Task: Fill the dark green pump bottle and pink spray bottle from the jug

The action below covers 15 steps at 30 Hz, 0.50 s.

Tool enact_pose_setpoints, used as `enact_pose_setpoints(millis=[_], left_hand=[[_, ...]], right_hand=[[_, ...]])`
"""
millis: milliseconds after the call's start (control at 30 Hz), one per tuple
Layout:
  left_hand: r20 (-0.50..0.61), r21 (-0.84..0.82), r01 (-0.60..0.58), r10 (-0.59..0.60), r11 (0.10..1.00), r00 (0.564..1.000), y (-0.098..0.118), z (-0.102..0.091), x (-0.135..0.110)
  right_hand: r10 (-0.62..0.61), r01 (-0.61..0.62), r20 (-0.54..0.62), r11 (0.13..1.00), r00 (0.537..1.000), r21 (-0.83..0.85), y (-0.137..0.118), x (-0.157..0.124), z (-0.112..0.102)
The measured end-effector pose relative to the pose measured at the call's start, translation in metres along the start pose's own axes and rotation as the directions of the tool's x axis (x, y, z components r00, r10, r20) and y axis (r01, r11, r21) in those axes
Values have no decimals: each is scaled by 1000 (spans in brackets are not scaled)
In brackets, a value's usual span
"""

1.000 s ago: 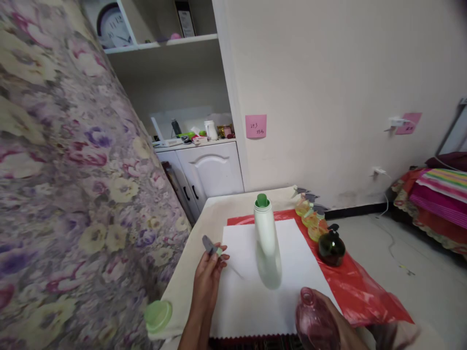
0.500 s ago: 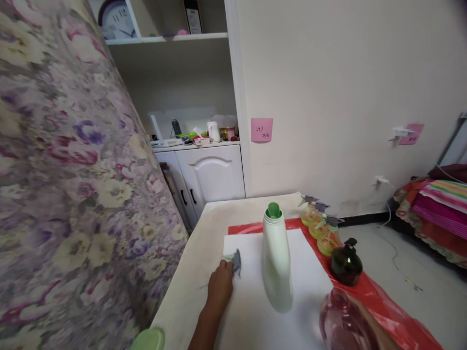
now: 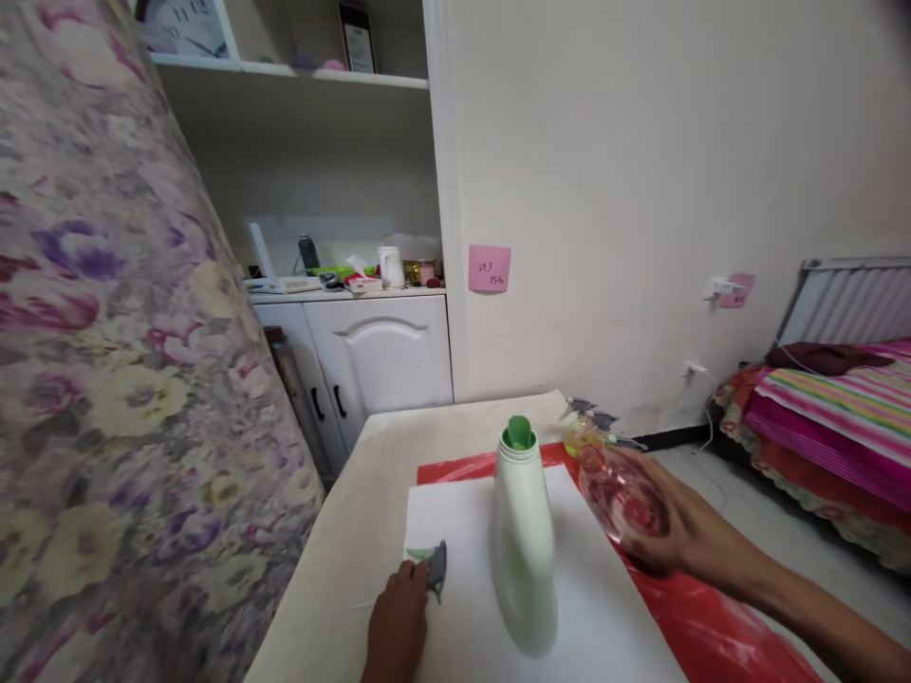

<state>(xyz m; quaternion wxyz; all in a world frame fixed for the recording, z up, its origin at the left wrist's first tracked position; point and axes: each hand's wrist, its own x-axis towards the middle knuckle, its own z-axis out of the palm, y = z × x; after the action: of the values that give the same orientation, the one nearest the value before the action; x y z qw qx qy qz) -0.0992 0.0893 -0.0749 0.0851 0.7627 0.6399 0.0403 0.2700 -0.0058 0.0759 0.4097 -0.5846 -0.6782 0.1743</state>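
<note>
My left hand [image 3: 399, 612] is closed around a grey and green trigger spray head [image 3: 436, 569] at the left side of the white sheet [image 3: 455, 512]. On the right, my right hand [image 3: 665, 526] grips a clear pink bottle [image 3: 618, 493] by its lower part. The pink bottle is tilted, its open mouth pointing up and left. Between my hands stands a large pale green jug [image 3: 525, 560], upright and without a cap, with a green spout inside its neck.
Spray bottles [image 3: 575, 438] with grey triggers stand at the table's far right corner, partly hidden by the pink bottle. A red plastic sheet [image 3: 455, 471] lies under the white one. A flowered curtain [image 3: 142, 379] hangs at the left, a bed [image 3: 818, 446] is at the right.
My right hand has lifted the pink bottle away from the near right, forward and tilted. My left hand still holds the spray head. The view has turned slightly right.
</note>
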Motion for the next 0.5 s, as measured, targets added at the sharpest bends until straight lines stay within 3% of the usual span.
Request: enact_pose_setpoints(millis=[233, 500], left_hand=[[2, -26, -6, 6, 1000, 1000, -1, 2, 1], [-30, 34, -52, 53, 998, 998, 3, -4, 0]], right_hand=[[-173, 157, -6, 910, 985, -384, -21, 54, -13], [-198, 192, 52, 797, 979, -572, -37, 78, -17]])
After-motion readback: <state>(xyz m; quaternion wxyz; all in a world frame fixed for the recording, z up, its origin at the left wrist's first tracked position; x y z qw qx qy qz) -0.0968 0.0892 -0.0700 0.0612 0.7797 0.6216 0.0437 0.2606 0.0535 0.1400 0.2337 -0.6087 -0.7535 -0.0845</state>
